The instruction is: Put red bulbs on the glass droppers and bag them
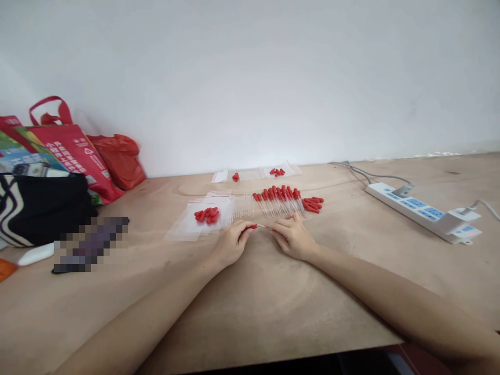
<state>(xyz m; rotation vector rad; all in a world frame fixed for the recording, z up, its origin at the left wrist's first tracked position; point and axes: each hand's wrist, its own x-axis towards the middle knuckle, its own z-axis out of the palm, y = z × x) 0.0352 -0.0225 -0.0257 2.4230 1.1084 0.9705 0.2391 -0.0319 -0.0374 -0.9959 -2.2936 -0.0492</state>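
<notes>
Between thumb and fingers, my left hand (233,242) pinches a red rubber dropper bulb (253,226). My right hand (294,237) grips a thin clear dropper tube (261,225), whose end meets the bulb; how far it sits inside I cannot tell. Just beyond my hands lies a row of droppers with red bulbs (279,194), side by side. Left of them are bare clear tubes (242,206). Loose red bulbs (207,215) rest on clear plastic bags (183,229) near my left hand. More loose bulbs (313,204) lie right of the row.
A white power strip (414,205) with plugs and grey cables is at the right. Red bags (78,151), a black striped bag (50,208) and a blurred-out dark object (94,245) stand or lie left. Farther back, small bulbs (277,172) rest on plastic near the wall.
</notes>
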